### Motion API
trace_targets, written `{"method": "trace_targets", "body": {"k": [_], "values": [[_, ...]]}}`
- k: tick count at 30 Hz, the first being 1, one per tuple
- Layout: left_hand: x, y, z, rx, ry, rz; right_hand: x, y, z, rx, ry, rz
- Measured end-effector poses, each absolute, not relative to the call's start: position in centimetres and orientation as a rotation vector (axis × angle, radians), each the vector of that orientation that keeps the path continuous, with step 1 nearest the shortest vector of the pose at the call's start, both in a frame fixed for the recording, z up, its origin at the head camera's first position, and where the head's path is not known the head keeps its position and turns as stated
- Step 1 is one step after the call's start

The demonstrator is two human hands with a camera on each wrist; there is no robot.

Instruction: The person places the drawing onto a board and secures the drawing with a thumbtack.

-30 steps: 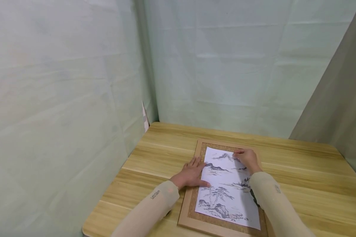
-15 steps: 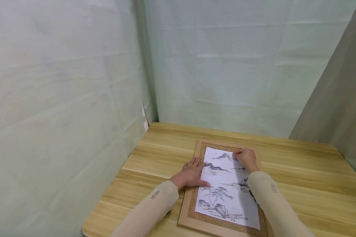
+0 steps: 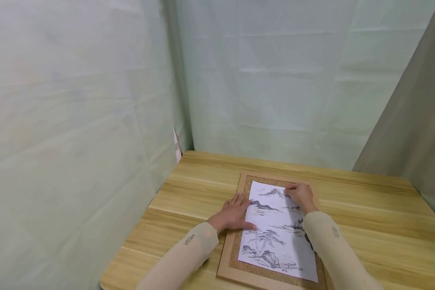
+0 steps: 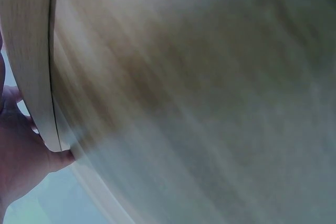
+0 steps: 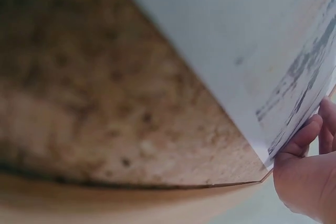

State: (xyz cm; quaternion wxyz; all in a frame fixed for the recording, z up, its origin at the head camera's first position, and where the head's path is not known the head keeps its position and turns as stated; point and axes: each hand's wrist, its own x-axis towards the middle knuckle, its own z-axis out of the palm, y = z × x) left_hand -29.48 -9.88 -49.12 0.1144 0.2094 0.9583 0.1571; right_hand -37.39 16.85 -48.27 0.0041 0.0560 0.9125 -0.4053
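A white sheet of paper (image 3: pixel 264 219) printed with an ink landscape of mountains and trees lies on a wood-framed cork board (image 3: pixel 235 245). My left hand (image 3: pixel 233 213) rests on the sheet's left edge and the frame, fingers spread, thumb pointing across the paper. In the left wrist view that hand (image 4: pixel 23 156) shows beside the frame's edge. At the sheet's upper right corner, my right hand (image 3: pixel 301 195) has its fingers curled with the tips together. From the right wrist, this hand (image 5: pixel 307 161) pinches at the paper's corner (image 5: pixel 257 148); anything else between the fingertips is hidden.
The board lies on a wood-grain table (image 3: pixel 174 189) with rounded corners. Pale green cloth (image 3: pixel 275 80) hangs behind the table, and more cloth (image 3: pixel 76 141) closes off the left side. A grey-beige drape (image 3: pixel 413 112) hangs at the right.
Both hands keep to the same spots on the paper. The right forearm has shifted very slightly left; paper and board stay where they were.
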Motion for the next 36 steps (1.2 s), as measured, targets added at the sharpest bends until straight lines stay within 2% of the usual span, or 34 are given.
{"method": "trace_targets", "body": {"k": [12,21,28,36], "values": [[-29.6,-9.6,-49.1,0.642,2.805,0.461,-37.1,17.1,-47.9,0.148,2.896,-1.177],[-30.0,-9.5,-49.4,0.666,2.803,0.448,-37.1,18.8,-47.6,-0.072,2.823,-1.172],[-30.4,-10.1,-49.1,0.682,2.788,0.473,-37.5,19.3,-48.0,0.04,2.668,-1.384],[-31.0,-11.6,-48.4,0.69,2.804,0.525,-36.7,19.5,-47.1,-0.036,2.661,-1.398]]}}
